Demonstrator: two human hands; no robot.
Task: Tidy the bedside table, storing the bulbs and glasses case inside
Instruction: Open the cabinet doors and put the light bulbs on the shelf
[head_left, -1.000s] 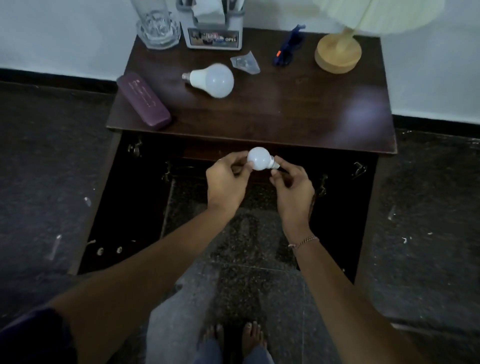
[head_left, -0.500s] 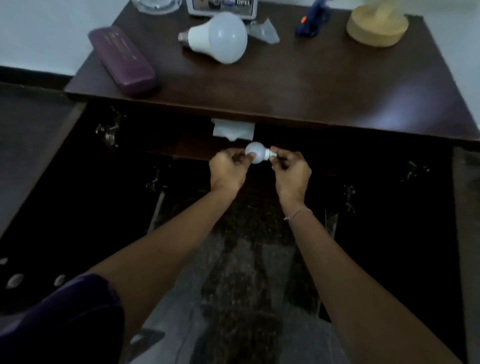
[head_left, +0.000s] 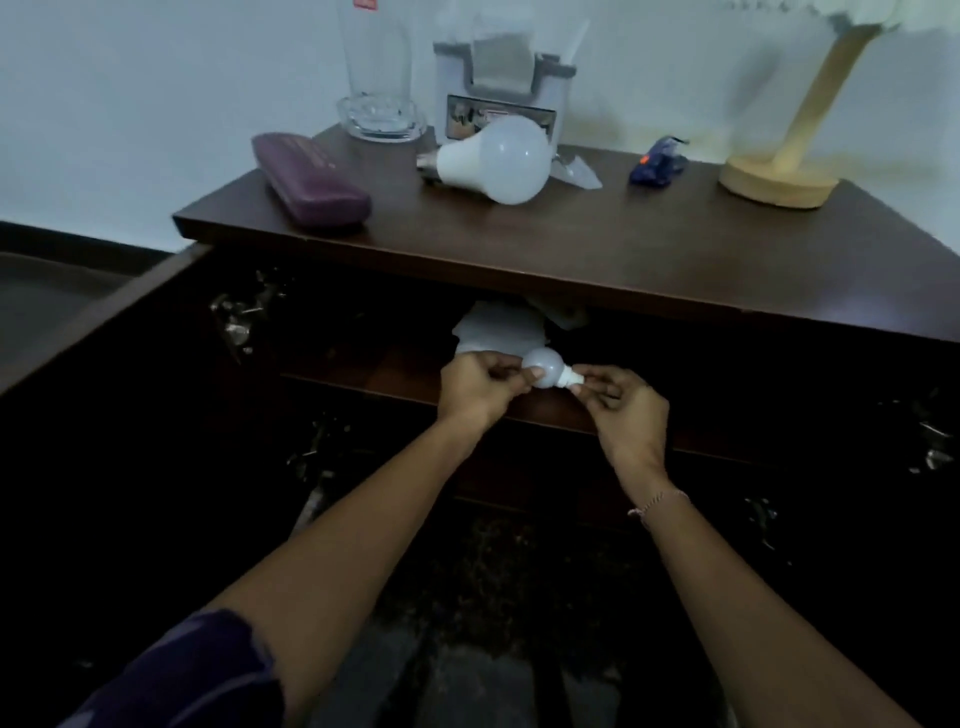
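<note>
A small white bulb (head_left: 545, 368) is held between both hands just above the front edge of the inner shelf (head_left: 395, 376) of the open dark wooden bedside table (head_left: 649, 249). My left hand (head_left: 480, 387) pinches its round end; my right hand (head_left: 626, 410) pinches its base. A larger white bulb (head_left: 498, 158) lies on its side on the tabletop, toward the back. The maroon glasses case (head_left: 309, 179) lies near the top's left edge.
At the back of the top stand a clear glass vase (head_left: 379, 83), a white tissue holder (head_left: 501, 88), a small blue object (head_left: 657, 161) and a lamp base (head_left: 779, 176). White paper (head_left: 498, 330) sits inside on the shelf. Both doors (head_left: 119, 364) hang open.
The view has dropped lower and closer to the cabinet. Both hands have carried the small bulb forward, from in front of the opening to just over the inner shelf.
</note>
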